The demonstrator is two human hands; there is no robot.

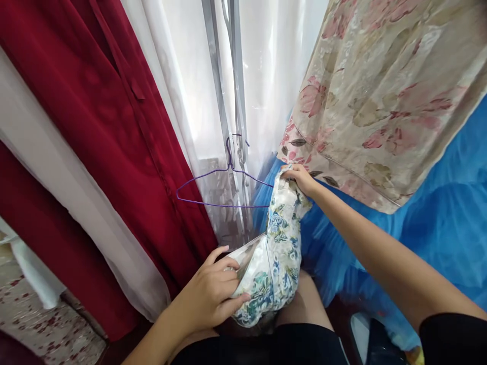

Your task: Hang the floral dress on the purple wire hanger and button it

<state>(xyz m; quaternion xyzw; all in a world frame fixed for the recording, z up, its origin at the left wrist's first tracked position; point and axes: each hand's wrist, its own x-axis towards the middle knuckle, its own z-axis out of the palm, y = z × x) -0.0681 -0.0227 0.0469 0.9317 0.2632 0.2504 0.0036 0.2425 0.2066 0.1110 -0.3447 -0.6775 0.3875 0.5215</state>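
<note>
A white garment with blue and green flowers (283,253) hangs bunched between my two hands; I cannot tell whether it is a dress or a blouse. My right hand (299,177) pinches its upper edge at the right end of a purple wire hanger (207,204). That end of the hanger is hidden by the cloth, while its left end is bare. Lower down, my left hand (222,289) grips the other side of the garment, thumb in front and fingers at the opening. The hanger's hook is up against a grey metal strip (218,76).
Red curtain cloth (152,177) hangs at the left, with white sheer curtain (266,66) behind the hanger. At the right hang a beige floral cloth (365,116) and blue tulle (429,243). A patterned cover (53,324) shows at the lower left.
</note>
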